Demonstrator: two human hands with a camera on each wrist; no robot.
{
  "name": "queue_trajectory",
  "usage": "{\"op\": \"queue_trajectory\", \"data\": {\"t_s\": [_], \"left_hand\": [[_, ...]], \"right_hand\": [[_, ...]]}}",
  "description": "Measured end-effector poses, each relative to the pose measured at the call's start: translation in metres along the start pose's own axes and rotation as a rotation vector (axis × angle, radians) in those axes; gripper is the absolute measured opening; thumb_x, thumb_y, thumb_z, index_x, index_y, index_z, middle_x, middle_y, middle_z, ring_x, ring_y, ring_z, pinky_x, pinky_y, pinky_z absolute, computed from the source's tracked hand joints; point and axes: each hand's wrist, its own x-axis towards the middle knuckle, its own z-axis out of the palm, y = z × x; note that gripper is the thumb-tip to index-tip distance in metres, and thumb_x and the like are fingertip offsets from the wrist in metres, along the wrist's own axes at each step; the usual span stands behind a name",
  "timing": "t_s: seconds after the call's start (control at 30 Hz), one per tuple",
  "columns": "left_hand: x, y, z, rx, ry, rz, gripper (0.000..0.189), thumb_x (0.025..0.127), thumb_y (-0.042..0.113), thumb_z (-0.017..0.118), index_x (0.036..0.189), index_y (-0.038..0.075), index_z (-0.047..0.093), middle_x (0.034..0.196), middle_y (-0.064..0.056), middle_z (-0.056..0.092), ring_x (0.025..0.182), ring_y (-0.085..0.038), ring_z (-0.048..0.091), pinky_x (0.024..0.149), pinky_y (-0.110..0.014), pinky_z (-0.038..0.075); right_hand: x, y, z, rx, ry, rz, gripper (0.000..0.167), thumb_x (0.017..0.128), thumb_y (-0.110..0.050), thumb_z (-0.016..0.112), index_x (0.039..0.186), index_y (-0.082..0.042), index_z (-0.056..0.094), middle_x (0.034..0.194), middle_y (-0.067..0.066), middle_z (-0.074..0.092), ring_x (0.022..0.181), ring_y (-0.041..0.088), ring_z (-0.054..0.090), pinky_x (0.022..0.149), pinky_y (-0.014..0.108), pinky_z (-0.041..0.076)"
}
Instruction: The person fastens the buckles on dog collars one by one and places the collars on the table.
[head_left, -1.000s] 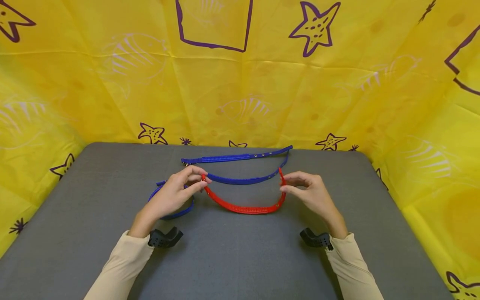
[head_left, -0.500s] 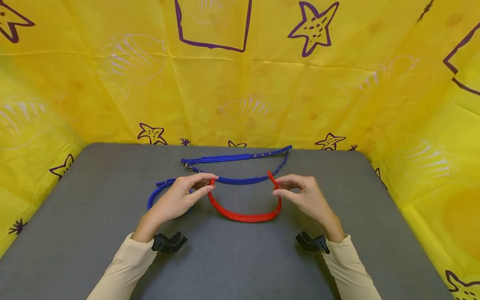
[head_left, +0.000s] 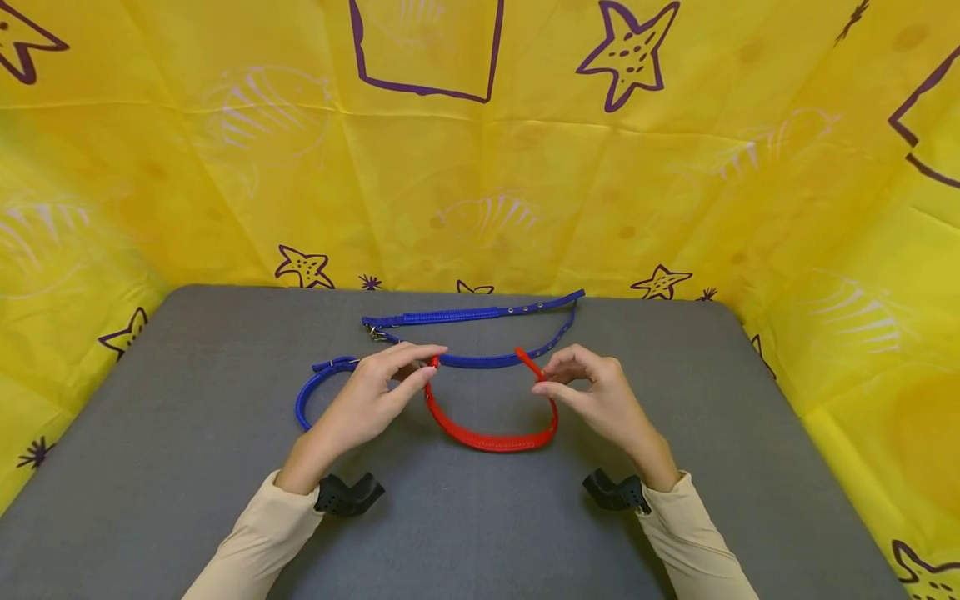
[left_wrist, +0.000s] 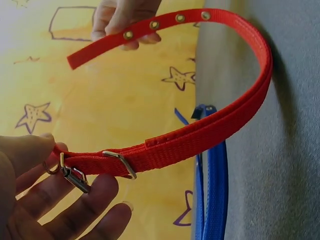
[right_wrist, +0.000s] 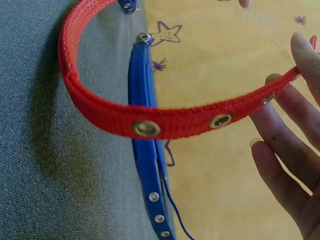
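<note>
A red pet collar [head_left: 495,442] hangs in a U between the two hands. The left hand [head_left: 369,398] pinches its buckle end; a metal buckle [left_wrist: 75,178] and D-ring show there in the left wrist view. The right hand [head_left: 596,387] pinches the strap near the other end, among the metal eyelets [right_wrist: 221,121], and the red tip sticks out past the fingers. Behind the red collar lie two blue collars [head_left: 450,317], one nearly straight and one curved [head_left: 487,362]. A further blue collar [head_left: 303,398], looped, is partly covered by the left hand.
A grey table [head_left: 480,533] lies under everything. Yellow cloth [head_left: 480,167] printed with starfish and fish stands behind it and at both sides. Each wrist wears a black camera mount [head_left: 351,494].
Both hands have drawn closer together and slightly nearer the body, so the red collar bends into a narrower, deeper curve. The blue collars have stayed put.
</note>
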Motion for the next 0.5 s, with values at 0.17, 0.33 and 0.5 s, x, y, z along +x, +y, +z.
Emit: {"op": "queue_trajectory", "data": {"t_s": [0.17,0.33,0.5], "left_hand": [[-0.001,0.002,0.007,-0.016,-0.025,0.021,0.028,0.098,0.019,0.063,0.126,0.017,0.067,0.110,0.004,0.071,0.086,-0.006,0.064,0.074,-0.025,0.053],[-0.003,0.002,0.017,-0.022,-0.044,0.078,0.027,0.097,0.015,0.065,0.124,0.015,0.068,0.109,0.002,0.072,0.083,-0.006,0.064,0.070,-0.025,0.053],[-0.007,0.000,0.027,-0.006,-0.059,0.114,0.027,0.096,0.013,0.066,0.123,0.014,0.068,0.111,0.001,0.071,0.082,-0.005,0.063,0.070,-0.023,0.053]], "right_hand": [[0.000,-0.001,0.003,-0.016,-0.005,-0.005,0.020,0.076,0.002,0.082,0.086,-0.011,0.070,0.078,0.003,0.072,0.069,0.007,0.067,0.066,0.021,0.054],[0.000,-0.002,0.005,-0.011,-0.035,0.002,0.018,0.077,-0.001,0.081,0.087,-0.012,0.071,0.079,0.001,0.073,0.071,0.008,0.068,0.068,0.022,0.055],[0.000,-0.004,0.005,-0.019,-0.053,-0.011,0.015,0.079,-0.004,0.081,0.088,-0.011,0.072,0.081,0.002,0.073,0.072,0.010,0.068,0.069,0.023,0.056]]}}
